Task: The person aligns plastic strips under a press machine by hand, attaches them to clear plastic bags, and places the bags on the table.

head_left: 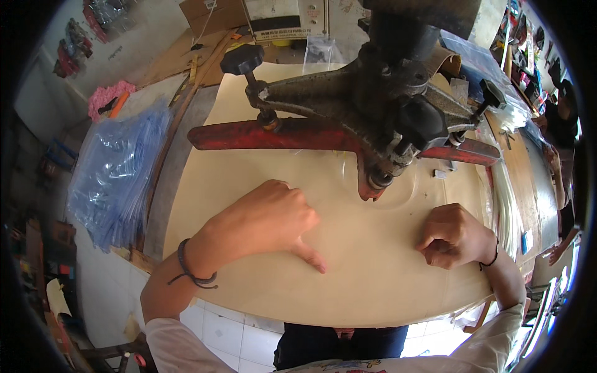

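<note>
A large tan sheet (348, 273) covers the work surface in front of me. My left hand (273, 214) rests over its middle, fingers curled under and the thumb stretched out toward me; nothing shows in it. To the right, my right hand (451, 236) is closed in a fist near the sheet's edge, and whatever its fingers may hold is hidden. Beyond both hands, a dark press head (398, 81) with black knobs carries a red metal bar (273, 135) with a short arm pointing toward me. Neither hand touches the press.
Blue clear plastic bags (118, 174) lie stacked at the left, beside a pink bundle (111, 96). A small pale block (439, 174) sits beneath the press. White strips (505, 196) run along the right side. Another person (559, 124) is at the far right.
</note>
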Tool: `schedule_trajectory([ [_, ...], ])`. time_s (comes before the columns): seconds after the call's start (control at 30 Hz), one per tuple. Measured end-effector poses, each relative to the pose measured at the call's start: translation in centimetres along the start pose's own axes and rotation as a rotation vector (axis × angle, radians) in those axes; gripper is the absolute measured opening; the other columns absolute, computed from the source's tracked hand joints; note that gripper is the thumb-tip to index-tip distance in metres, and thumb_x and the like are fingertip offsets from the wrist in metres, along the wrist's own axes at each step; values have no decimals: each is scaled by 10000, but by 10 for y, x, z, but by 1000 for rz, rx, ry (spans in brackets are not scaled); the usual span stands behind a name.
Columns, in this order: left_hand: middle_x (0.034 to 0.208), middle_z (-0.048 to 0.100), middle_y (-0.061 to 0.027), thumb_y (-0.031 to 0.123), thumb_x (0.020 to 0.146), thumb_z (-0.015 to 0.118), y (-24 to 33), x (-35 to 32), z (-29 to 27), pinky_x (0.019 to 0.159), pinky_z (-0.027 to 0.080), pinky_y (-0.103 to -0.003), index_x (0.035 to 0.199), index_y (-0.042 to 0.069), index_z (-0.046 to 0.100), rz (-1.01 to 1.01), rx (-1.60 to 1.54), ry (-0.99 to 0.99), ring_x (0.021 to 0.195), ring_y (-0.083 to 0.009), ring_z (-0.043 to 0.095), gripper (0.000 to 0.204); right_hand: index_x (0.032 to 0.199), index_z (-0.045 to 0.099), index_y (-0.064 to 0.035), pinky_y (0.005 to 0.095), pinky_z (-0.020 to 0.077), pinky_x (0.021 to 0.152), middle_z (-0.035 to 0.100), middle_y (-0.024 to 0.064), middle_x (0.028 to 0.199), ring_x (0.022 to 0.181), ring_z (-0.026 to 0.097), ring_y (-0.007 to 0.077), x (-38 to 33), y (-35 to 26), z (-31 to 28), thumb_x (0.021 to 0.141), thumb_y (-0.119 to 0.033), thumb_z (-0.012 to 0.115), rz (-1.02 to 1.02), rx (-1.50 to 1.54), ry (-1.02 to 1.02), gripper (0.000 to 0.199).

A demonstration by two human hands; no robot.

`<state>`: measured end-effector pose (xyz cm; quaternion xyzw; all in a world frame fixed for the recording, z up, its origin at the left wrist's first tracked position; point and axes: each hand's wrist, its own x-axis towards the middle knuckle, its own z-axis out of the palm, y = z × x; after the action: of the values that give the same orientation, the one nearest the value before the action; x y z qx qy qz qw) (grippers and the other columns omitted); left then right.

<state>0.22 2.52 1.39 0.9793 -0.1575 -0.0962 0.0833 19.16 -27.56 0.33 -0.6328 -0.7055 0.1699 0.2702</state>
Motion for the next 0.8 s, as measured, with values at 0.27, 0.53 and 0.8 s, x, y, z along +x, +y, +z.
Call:
schedule_trajectory([
  [0.27,572,605,-146,703,747,742,4,0,-11,626,540,-416,599,22,633,-2,-65,-6,589,-355,646,705,816,677,-92,347,490,545,632,20,654,581,634,210,1,-3,-6,753,-73,748,25,12,-36,97],
  [0.53,608,607,-72,356,857,795,-11,9,4,535,492,-378,671,62,574,48,-17,401,532,-292,610,413,844,676,-69,370,530,599,664,52,691,641,675,241,-3,4,-5,776,-87,735,32,-80,46,91],
  [0.8,686,645,-73,135,867,714,-33,23,25,516,542,-348,1092,33,637,105,385,756,562,-232,659,259,1029,756,-97,363,546,601,696,50,731,621,671,224,6,28,-10,833,-82,731,34,-604,516,198],
])
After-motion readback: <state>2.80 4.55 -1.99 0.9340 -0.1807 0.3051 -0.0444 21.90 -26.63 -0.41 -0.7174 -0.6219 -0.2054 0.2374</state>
